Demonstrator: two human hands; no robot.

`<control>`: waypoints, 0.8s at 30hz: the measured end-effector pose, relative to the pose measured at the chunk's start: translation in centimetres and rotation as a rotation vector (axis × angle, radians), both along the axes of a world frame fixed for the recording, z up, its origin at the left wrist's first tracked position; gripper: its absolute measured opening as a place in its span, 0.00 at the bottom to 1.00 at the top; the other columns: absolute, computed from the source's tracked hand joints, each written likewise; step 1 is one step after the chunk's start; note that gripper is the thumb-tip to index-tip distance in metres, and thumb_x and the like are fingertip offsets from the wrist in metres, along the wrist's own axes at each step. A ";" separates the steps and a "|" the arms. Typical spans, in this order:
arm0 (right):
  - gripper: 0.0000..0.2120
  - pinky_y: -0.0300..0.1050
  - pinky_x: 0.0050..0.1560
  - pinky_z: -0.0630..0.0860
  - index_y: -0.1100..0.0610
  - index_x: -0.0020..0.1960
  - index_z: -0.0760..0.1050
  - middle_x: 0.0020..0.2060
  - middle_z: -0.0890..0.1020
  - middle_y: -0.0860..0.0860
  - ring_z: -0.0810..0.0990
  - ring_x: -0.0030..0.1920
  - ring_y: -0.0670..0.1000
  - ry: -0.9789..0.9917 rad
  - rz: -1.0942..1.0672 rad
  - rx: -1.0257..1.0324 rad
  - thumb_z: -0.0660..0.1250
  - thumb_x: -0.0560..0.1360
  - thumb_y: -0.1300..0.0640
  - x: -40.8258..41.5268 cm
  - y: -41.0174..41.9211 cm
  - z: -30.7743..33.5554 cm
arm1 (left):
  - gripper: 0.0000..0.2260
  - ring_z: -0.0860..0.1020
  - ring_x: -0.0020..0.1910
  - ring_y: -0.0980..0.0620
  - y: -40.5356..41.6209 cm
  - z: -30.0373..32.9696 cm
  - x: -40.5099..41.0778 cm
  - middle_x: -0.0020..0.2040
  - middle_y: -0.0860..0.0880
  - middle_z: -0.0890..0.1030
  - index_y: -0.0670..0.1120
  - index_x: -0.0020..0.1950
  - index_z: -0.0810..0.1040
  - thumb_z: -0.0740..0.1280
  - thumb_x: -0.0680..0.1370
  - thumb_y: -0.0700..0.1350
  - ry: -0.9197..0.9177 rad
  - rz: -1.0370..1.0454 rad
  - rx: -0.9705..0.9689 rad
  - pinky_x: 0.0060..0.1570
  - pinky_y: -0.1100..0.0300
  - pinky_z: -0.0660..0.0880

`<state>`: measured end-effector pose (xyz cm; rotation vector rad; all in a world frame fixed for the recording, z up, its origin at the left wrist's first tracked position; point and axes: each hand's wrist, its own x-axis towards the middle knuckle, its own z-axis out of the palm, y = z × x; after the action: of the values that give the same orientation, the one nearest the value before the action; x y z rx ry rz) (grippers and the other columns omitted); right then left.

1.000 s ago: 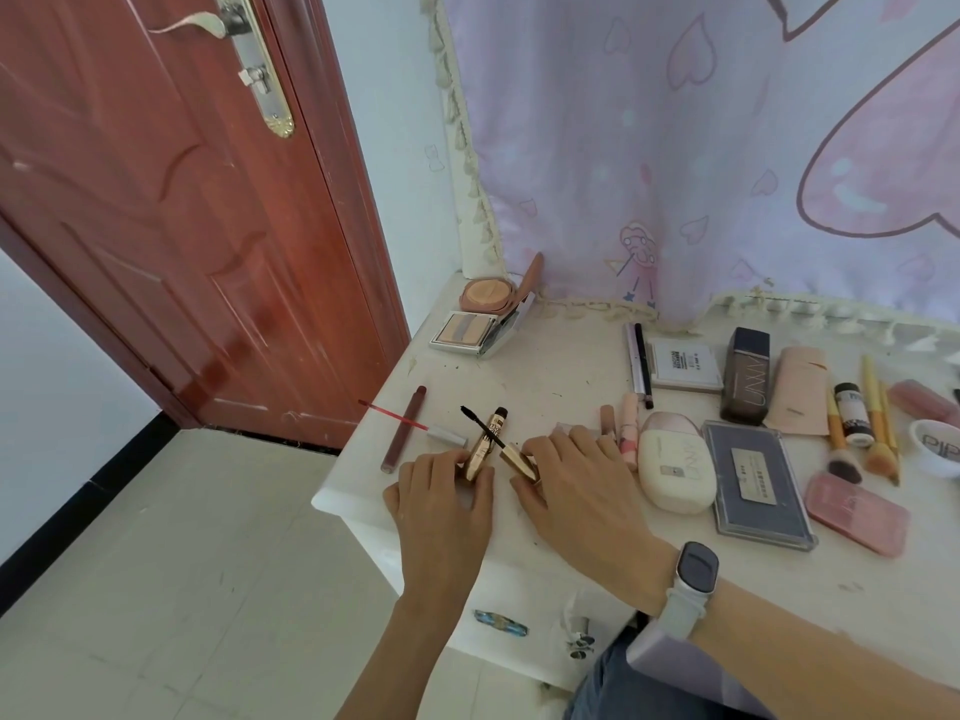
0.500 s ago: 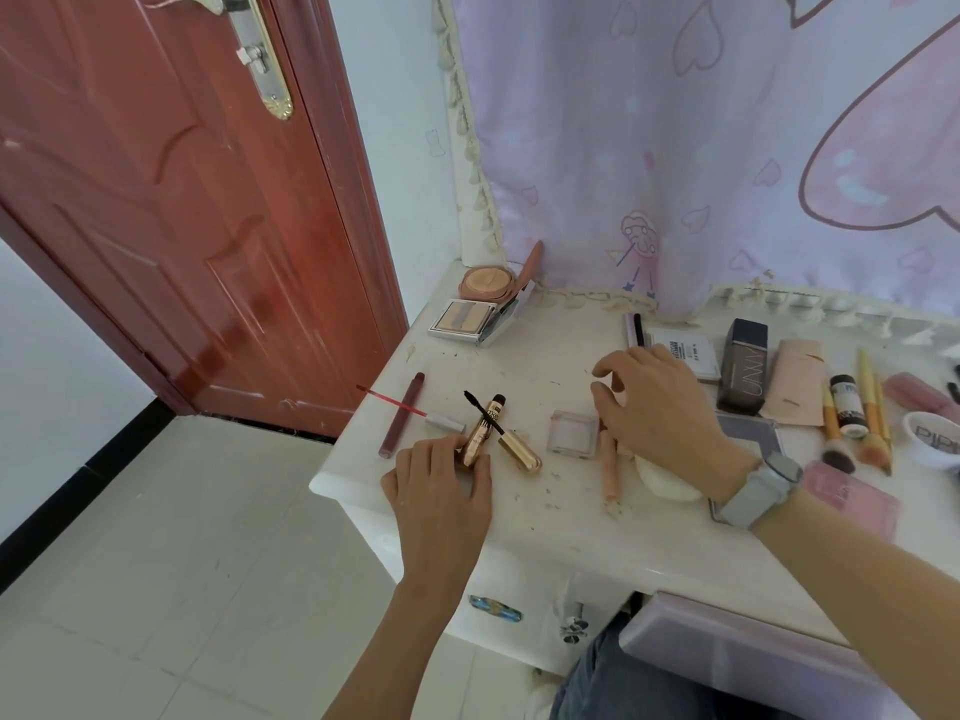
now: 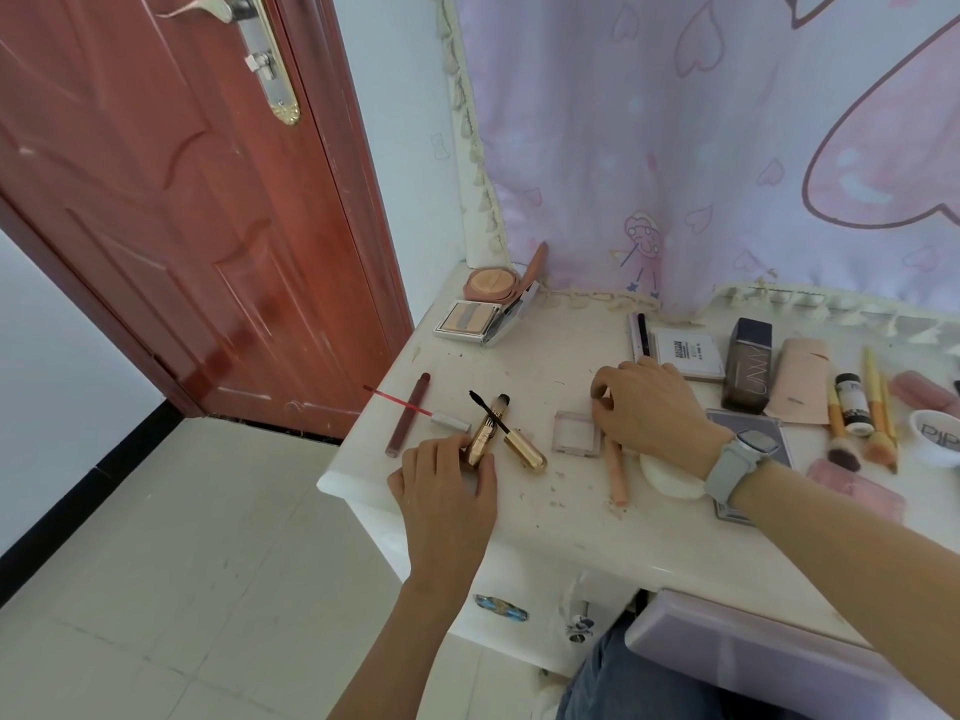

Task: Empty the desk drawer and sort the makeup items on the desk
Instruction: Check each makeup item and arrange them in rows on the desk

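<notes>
My left hand [image 3: 447,491] pinches the lower end of a gold mascara tube [image 3: 482,431] lying near the desk's front-left corner. Across the tube lies its wand [image 3: 522,449], gold cap to the right and black brush pointing back-left. My right hand [image 3: 649,407] rests further right with fingers curled down onto the desk [image 3: 550,517], right beside a small clear square compact [image 3: 575,432]. Whatever is under that palm is hidden. A peach stick [image 3: 617,475] lies just in front of the right hand. An open lavender drawer [image 3: 727,652] sticks out below the desk edge.
A dark red lip gloss tube [image 3: 408,415] and its loose wand [image 3: 415,406] lie at the left edge. Two open compacts [image 3: 475,319] sit at the back left. To the right are a foundation bottle [image 3: 748,366], brushes [image 3: 878,407] and a purple palette [image 3: 761,426]. A red door [image 3: 182,226] stands left.
My right hand has left the mascara and moved right and back, uncovering the gold cap and the square compact. My left hand has stayed on the mascara tube.
</notes>
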<state>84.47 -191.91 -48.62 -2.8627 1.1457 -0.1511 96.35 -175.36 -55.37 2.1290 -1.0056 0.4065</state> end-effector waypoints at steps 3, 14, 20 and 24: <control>0.14 0.46 0.54 0.69 0.55 0.58 0.75 0.50 0.81 0.51 0.76 0.52 0.53 -0.141 -0.057 0.132 0.59 0.75 0.55 -0.1 -0.1 0.6 | 0.10 0.75 0.42 0.46 0.1 0.2 0.0 0.41 0.49 0.78 0.43 0.47 0.77 0.73 0.69 0.45 0.042 -0.018 0.001 0.45 0.56 0.65; 0.09 0.34 0.38 0.67 0.55 0.39 0.78 0.37 0.80 0.49 0.71 0.35 0.45 -0.556 -0.085 0.753 0.63 0.76 0.59 -3.2 -1.4 5.5 | 0.16 0.69 0.51 0.57 0.4 2.9 -1.4 0.50 0.50 0.76 0.44 0.53 0.76 0.59 0.73 0.53 0.178 -0.185 -0.217 0.52 0.62 0.65; 0.10 0.36 0.29 0.64 0.61 0.39 0.77 0.35 0.73 0.58 0.67 0.27 0.46 -0.955 -0.091 1.098 0.61 0.77 0.61 -3.3 0.3 5.6 | 0.19 0.74 0.44 0.63 -1.7 6.7 -4.4 0.47 0.64 0.72 0.54 0.65 0.68 0.62 0.76 0.58 0.379 -0.512 -0.043 0.42 0.71 0.71; 0.09 0.35 0.25 0.63 0.62 0.42 0.75 0.23 0.73 0.50 0.64 0.23 0.46 -0.917 -0.113 1.074 0.62 0.77 0.58 -3.6 1.7 5.4 | 0.17 0.71 0.31 0.62 -2.3 7.0 -4.5 0.38 0.59 0.72 0.48 0.55 0.76 0.54 0.79 0.57 0.181 -0.486 -0.030 0.30 0.72 0.67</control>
<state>80.83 -190.19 -43.18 -1.4894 0.7839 -0.5632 91.85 -177.68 -48.35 1.7769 -1.3470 -0.0087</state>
